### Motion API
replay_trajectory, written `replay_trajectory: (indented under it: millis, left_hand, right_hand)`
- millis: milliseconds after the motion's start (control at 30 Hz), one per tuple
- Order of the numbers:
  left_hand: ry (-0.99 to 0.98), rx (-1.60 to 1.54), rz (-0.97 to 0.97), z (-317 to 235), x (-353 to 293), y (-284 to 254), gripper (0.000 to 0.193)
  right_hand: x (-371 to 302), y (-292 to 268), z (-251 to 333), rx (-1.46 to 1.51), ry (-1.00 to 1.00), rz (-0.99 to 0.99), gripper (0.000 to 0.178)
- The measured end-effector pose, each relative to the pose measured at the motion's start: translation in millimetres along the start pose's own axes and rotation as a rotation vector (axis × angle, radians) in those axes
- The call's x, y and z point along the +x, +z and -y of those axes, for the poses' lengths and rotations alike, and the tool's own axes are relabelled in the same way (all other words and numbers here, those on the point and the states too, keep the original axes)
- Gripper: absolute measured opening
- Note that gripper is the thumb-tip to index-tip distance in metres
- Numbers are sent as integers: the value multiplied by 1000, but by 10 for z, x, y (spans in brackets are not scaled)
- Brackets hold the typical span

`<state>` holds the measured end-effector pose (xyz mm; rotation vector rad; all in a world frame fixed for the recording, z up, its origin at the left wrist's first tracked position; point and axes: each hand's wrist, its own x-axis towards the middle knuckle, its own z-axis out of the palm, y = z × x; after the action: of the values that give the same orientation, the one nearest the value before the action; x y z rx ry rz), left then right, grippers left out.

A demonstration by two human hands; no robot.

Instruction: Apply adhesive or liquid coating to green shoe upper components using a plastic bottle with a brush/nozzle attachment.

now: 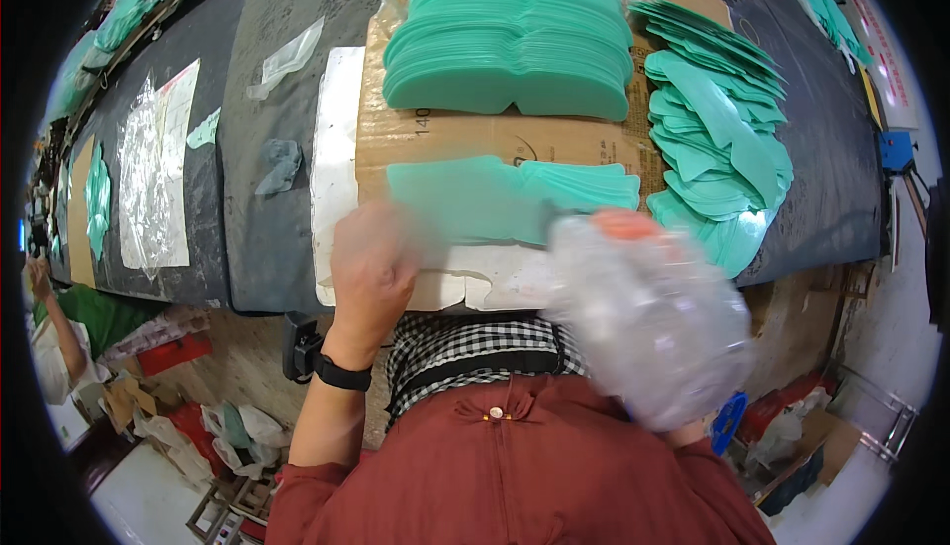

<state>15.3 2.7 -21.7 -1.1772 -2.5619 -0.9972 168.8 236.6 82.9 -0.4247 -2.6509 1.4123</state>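
A short fan of thin green sole-shaped sheets (584, 186) lies across the cardboard in front of me, its left part blurred. My left hand (374, 263) is at the near left corner of those sheets, smeared by motion, its fingers curled in; what they pinch, if anything, is hidden. On the right, a blurred clear plastic wrapping (653, 317) covers my right hand and most of that forearm, and its far tip is at the sheets' near edge. An orange-red patch (625, 224) shows at that tip. The fingers of my right hand cannot be made out.
Beyond the fan stands a thick row of green sheets (510, 40) on brown cardboard (445, 139). A loose heap of green pieces (717, 139) lies to the right. White board (336, 149) edges the cardboard. Leftward are plastic scraps (287, 60) and another person's arm (59, 322).
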Motion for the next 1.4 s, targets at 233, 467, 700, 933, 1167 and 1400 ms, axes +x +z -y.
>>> replay_trajectory:
  millis: [233, 467, 700, 933, 1167, 1400]
  left_hand:
    - [-38, -22, 19, 45, -14, -40, 19]
    - [-83, -99, 81, 141, -132, -134, 25]
    - [-706, -913, 37, 112, -780, -250, 37]
    - [-181, -170, 50, 36, -426, -368, 45]
    - [33, -78, 176, -312, 232, -46, 72]
    - [-57, -95, 403, -506, 849, 90, 79]
  right_hand:
    - [-168, 186, -145, 311, 186, -606, 26]
    - [125, 636, -217, 285, -375, -153, 33]
    - [775, 1147, 275, 384, -721, -127, 43]
    - [871, 930, 93, 670, -692, -213, 54]
    - [218, 199, -382, 293, -414, -348, 56]
    - [-419, -512, -984, 975, -83, -937, 57]
